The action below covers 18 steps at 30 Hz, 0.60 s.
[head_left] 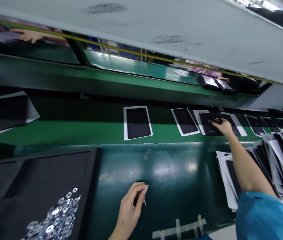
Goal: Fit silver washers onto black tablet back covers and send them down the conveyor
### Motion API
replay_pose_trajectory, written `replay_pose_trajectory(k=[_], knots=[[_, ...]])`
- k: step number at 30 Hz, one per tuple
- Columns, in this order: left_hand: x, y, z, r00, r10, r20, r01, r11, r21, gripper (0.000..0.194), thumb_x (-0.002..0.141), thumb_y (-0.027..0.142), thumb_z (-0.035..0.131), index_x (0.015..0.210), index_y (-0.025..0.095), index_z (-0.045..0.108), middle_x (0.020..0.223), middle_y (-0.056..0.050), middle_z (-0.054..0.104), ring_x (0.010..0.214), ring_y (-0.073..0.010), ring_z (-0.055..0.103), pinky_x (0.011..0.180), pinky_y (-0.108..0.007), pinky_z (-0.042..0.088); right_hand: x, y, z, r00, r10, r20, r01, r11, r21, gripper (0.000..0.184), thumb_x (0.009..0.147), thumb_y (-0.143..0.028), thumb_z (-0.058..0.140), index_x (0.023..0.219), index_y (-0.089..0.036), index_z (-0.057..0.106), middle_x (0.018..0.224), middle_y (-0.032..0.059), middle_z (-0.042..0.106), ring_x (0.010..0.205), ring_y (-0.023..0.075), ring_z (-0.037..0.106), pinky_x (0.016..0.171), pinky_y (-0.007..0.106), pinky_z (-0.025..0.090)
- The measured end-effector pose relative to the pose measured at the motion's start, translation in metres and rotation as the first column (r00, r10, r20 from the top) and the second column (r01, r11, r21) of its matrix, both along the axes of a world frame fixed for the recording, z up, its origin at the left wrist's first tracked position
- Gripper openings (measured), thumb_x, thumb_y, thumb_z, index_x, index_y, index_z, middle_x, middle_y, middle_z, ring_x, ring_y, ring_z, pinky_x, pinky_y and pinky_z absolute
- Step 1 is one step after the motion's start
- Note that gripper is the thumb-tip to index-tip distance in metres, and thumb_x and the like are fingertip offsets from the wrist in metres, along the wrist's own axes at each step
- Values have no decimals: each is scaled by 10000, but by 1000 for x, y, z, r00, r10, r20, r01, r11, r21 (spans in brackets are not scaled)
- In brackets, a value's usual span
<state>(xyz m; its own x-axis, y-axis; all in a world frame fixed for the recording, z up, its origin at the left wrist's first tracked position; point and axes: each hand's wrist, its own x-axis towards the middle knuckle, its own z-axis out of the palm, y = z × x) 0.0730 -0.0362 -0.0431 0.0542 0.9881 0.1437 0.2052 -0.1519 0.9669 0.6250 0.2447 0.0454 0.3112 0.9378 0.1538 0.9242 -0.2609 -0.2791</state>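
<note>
My right hand reaches out over a black tablet-like panel lying on a white sheet on the green conveyor belt. Its fingers pinch a small black tool against the panel. My left hand hovers above a dark green work surface, fingers closed on a small thin item that is mostly hidden. A black foam tray holding a heap of silver metal washers lies to the left of that hand.
Two more black panels on white sheets lie along the belt, and a tall stack of panels and sheets stands at right. Across the line, a co-worker's hand in a pink sleeve rests near dark panels. A grey overhead panel spans the top.
</note>
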Motion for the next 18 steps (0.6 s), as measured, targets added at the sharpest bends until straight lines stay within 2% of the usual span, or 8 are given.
replay_pose_trajectory(k=[3,6,9,14,18], knots=[[2,-2,-6,1000,3,-13,-3,1000,-24,198,1086,345,610,1162,247,764,1014,-84,751,570,-132,669,565,-264,611,-35,20,-35,993,102,-61,-109,985,-131,438,957,-427,734,1294,-148,734,1153,138,808,995,249,749,883,325,545],[2,-2,-10,1000,5,-3,-6,999,-53,258,1097,355,588,1264,255,756,983,-75,742,602,-149,688,598,-279,635,-71,41,-53,992,122,-36,-127,969,-213,403,979,-369,706,1302,-130,729,1221,184,788,1107,297,735,942,354,532],[1,-1,-9,1000,-8,-5,8,999,-37,226,1092,336,592,1204,275,778,1023,-78,749,601,-153,688,603,-290,626,-101,55,-59,993,121,-6,-119,960,-255,338,984,-322,686,1251,-124,747,1208,211,780,1129,321,730,948,367,531],[2,1,-3,999,-39,-11,39,999,1,215,1099,327,581,1153,253,775,1041,-85,753,617,-146,682,622,-283,610,-146,61,-65,988,157,4,-150,949,-277,384,1019,-369,640,1329,-153,705,1253,213,758,1150,319,721,951,371,537],[1,3,-2,998,-56,30,57,998,-14,212,1104,336,571,1144,241,755,995,-77,725,640,-151,683,627,-284,604,-164,58,-57,986,167,-27,-168,950,-264,425,1006,-342,643,1379,-140,669,1276,224,745,1142,327,722,963,391,542]])
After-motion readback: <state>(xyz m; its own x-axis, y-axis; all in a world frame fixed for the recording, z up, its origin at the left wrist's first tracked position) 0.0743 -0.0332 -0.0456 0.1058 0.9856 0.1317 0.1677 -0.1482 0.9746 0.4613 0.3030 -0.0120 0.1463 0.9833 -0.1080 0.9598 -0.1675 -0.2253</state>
